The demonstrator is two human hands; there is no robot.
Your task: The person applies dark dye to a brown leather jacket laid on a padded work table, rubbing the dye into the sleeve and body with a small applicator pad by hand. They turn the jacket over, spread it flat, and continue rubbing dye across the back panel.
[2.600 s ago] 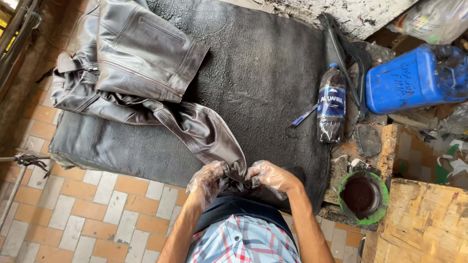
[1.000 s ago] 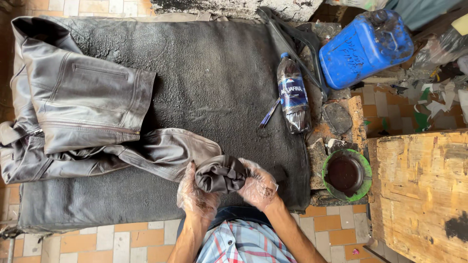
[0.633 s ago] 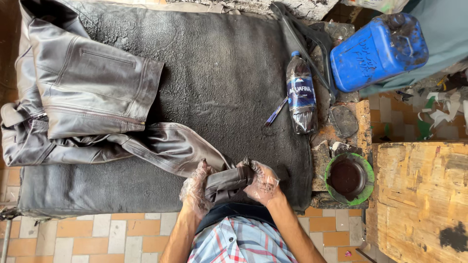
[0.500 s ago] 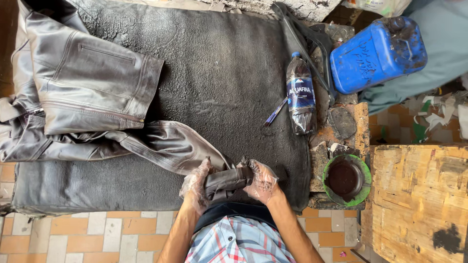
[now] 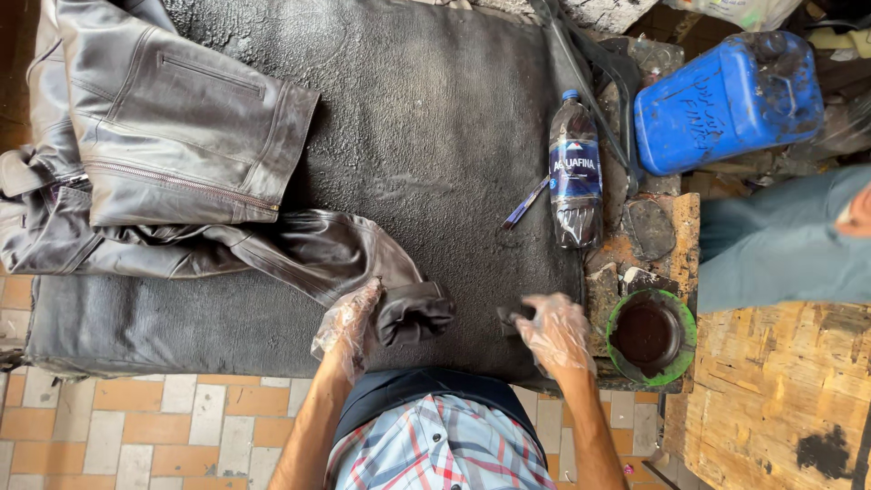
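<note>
My left hand (image 5: 347, 325) pinches the jacket (image 5: 195, 172) cuff (image 5: 413, 313) on the bench (image 5: 435, 136); my right (image 5: 555, 331) closes on a dark rag (image 5: 511, 318). The leather looks soft, heavy and slick, so I'd take it at the cuff.

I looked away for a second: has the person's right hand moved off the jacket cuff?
Yes. The right hand has left the sleeve cuff and shifted right, toward the green bowl, holding a small dark piece. The left hand stays at the cuff.

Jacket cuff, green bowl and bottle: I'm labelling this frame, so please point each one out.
jacket cuff (image 5: 415, 313), head view, on the dark sleeve end.
green bowl (image 5: 687, 349), head view, on its right rim.
bottle (image 5: 575, 195), head view, on its body.
</note>
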